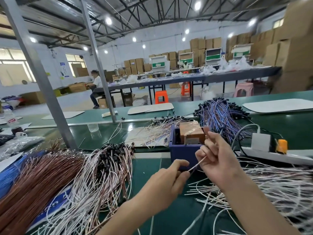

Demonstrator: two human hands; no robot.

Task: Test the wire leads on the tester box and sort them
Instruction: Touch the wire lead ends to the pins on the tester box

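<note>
The blue tester box (pixel 184 150) stands open on the green bench, with an orange-brown block inside. Just in front of it, both hands hold one thin pale wire lead (pixel 197 164). My left hand (pixel 169 180) pinches its near end between thumb and forefinger. My right hand (pixel 218 155) grips the far part, fingers curled, close to the box's right front corner. A heap of pale leads with black tips (pixel 108 167) lies to the left. White leads (pixel 277 187) are spread out on the right.
Brown wire bundles (pixel 33 180) lie at far left, blue-violet leads (pixel 221 116) behind the box, loose pale leads (pixel 157 131) on a sheet. A white power strip (pixel 271 154) with an orange plug sits right. A grey post (pixel 55 112) rises left of centre. A person sits at a far table.
</note>
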